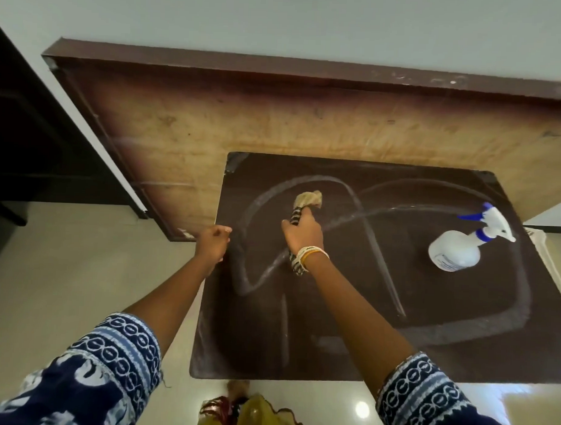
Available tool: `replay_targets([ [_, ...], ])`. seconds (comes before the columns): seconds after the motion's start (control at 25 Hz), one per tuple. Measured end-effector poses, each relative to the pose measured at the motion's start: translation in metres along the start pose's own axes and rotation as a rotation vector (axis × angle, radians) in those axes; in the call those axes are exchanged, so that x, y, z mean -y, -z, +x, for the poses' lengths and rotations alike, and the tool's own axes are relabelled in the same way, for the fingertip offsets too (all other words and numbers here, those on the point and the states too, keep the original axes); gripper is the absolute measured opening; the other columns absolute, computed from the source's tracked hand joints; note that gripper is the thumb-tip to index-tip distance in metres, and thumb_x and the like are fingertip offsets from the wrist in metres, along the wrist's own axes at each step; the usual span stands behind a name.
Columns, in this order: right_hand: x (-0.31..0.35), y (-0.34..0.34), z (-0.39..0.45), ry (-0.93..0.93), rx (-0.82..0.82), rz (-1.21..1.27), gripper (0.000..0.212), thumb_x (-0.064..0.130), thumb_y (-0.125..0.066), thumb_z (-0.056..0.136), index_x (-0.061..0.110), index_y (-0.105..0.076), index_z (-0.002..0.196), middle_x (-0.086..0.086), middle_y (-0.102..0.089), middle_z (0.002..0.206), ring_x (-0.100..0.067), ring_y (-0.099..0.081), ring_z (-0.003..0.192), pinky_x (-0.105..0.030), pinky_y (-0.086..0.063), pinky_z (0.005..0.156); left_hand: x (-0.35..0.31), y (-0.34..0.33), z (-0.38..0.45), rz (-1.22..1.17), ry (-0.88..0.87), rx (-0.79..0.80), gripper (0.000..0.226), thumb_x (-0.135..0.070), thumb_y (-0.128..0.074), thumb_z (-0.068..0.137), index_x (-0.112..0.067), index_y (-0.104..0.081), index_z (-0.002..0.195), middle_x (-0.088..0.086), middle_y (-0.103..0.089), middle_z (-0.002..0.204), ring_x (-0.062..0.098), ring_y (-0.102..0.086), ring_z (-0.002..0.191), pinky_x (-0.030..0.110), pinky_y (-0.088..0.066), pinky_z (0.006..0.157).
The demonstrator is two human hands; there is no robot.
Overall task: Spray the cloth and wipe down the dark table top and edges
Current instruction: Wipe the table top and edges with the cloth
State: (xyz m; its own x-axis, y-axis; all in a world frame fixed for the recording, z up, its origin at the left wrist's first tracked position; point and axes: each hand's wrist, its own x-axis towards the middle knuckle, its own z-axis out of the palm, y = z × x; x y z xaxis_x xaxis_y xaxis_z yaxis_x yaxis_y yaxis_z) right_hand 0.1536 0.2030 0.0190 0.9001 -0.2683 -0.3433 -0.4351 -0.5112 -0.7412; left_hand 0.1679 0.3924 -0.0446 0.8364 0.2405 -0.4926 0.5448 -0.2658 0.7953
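Observation:
The dark table top [348, 338] fills the middle of the view, marked with curved wet streaks. My right hand [304, 233] grips a bunched beige cloth [309, 200] with a striped part and presses it on the table's far-left area. My left hand [213, 241] is closed on the table's left edge. A white spray bottle [456, 252] with a blue and white trigger head stands on the right part of the table, away from both hands.
A large wooden board [244, 122] with a dark frame leans against the wall behind the table. A dark piece of furniture [36, 146] stands at the left. Pale glossy floor [79, 284] lies left of and below the table.

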Motion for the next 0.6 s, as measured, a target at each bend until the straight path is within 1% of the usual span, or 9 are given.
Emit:
replay_targets([
  [0.08, 0.001, -0.035, 0.007, 0.021, 0.15, -0.26, 0.056, 0.049, -0.048, 0.095, 0.009, -0.043, 0.133, -0.017, -0.057, 0.128, -0.039, -0.054, 0.119, -0.046, -0.045, 0.098, 0.015, 0.01, 0.018, 0.151, -0.044, -0.118, 0.017, -0.017, -0.054, 0.097, -0.012, -0.069, 0.104, 0.018, -0.067, 0.112, 0.037, -0.062, 0.104, 0.039, -0.049, 0.087],
  [0.12, 0.0, -0.049, 0.01, 0.034, 0.181, -0.381, 0.06, 0.052, -0.044, 0.095, 0.009, -0.041, 0.137, -0.018, -0.054, 0.133, -0.039, -0.051, 0.122, -0.048, -0.044, 0.1, 0.021, 0.013, 0.023, 0.206, -0.059, -0.164, 0.02, -0.014, -0.055, 0.095, -0.009, -0.068, 0.109, 0.018, -0.066, 0.115, 0.039, -0.06, 0.108, 0.039, -0.047, 0.09],
  [0.2, -0.007, -0.073, 0.019, 0.131, 0.106, -0.567, 0.059, 0.049, -0.042, 0.097, 0.01, -0.04, 0.141, -0.017, -0.045, 0.142, -0.037, -0.042, 0.13, -0.049, -0.038, 0.105, 0.036, 0.016, 0.031, 0.284, -0.083, -0.201, 0.026, -0.013, -0.055, 0.095, -0.007, -0.065, 0.118, 0.018, -0.064, 0.118, 0.039, -0.059, 0.112, 0.04, -0.047, 0.091],
  [0.24, -0.013, -0.081, 0.022, 0.2, 0.063, -0.613, 0.057, 0.046, -0.041, 0.098, 0.012, -0.038, 0.144, -0.015, -0.04, 0.146, -0.035, -0.039, 0.133, -0.049, -0.036, 0.107, 0.043, 0.016, 0.034, 0.328, -0.112, -0.198, 0.029, -0.014, -0.053, 0.096, -0.008, -0.061, 0.123, 0.018, -0.062, 0.121, 0.038, -0.058, 0.114, 0.041, -0.047, 0.092],
  [0.32, -0.029, -0.098, 0.032, 0.319, 0.075, -0.679, 0.055, 0.041, -0.038, 0.099, 0.019, -0.031, 0.15, -0.011, -0.03, 0.155, -0.033, -0.028, 0.142, -0.047, -0.029, 0.114, 0.06, 0.012, 0.04, 0.43, -0.212, -0.158, 0.036, -0.019, -0.05, 0.099, -0.011, -0.053, 0.134, 0.015, -0.057, 0.13, 0.034, -0.054, 0.121, 0.045, -0.048, 0.097],
  [0.4, -0.045, -0.113, 0.043, 0.354, 0.119, -0.766, 0.056, 0.043, -0.032, 0.101, 0.027, -0.021, 0.153, -0.008, -0.017, 0.162, -0.032, -0.015, 0.148, -0.049, -0.021, 0.118, 0.075, 0.007, 0.047, 0.533, -0.318, -0.113, 0.043, -0.024, -0.048, 0.099, -0.015, -0.044, 0.142, 0.009, -0.052, 0.139, 0.029, -0.05, 0.128, 0.047, -0.048, 0.1],
  [0.44, -0.053, -0.118, 0.046, 0.354, 0.112, -0.795, 0.057, 0.045, -0.029, 0.1, 0.029, -0.018, 0.154, -0.008, -0.014, 0.163, -0.033, -0.012, 0.149, -0.052, -0.02, 0.119, 0.08, 0.005, 0.049, 0.583, -0.35, -0.107, 0.047, -0.026, -0.048, 0.099, -0.017, -0.039, 0.144, 0.008, -0.048, 0.143, 0.027, -0.048, 0.131, 0.047, -0.048, 0.101],
  [0.52, -0.061, -0.127, 0.05, 0.354, 0.075, -0.826, 0.058, 0.049, -0.027, 0.099, 0.034, -0.017, 0.153, -0.01, -0.014, 0.162, -0.037, -0.011, 0.149, -0.057, -0.02, 0.116, 0.085, 0.0, 0.053, 0.659, -0.371, -0.127, 0.051, -0.029, -0.047, 0.099, -0.016, -0.033, 0.147, 0.008, -0.041, 0.149, 0.026, -0.045, 0.134, 0.046, -0.047, 0.102],
  [0.6, -0.063, -0.137, 0.05, 0.361, 0.054, -0.832, 0.059, 0.056, -0.026, 0.095, 0.039, -0.02, 0.152, -0.012, -0.014, 0.162, -0.042, -0.011, 0.147, -0.062, -0.018, 0.114, 0.085, -0.005, 0.055, 0.664, -0.37, -0.141, 0.053, -0.031, -0.044, 0.1, -0.015, -0.029, 0.149, 0.009, -0.038, 0.151, 0.026, -0.043, 0.135, 0.045, -0.047, 0.102],
])
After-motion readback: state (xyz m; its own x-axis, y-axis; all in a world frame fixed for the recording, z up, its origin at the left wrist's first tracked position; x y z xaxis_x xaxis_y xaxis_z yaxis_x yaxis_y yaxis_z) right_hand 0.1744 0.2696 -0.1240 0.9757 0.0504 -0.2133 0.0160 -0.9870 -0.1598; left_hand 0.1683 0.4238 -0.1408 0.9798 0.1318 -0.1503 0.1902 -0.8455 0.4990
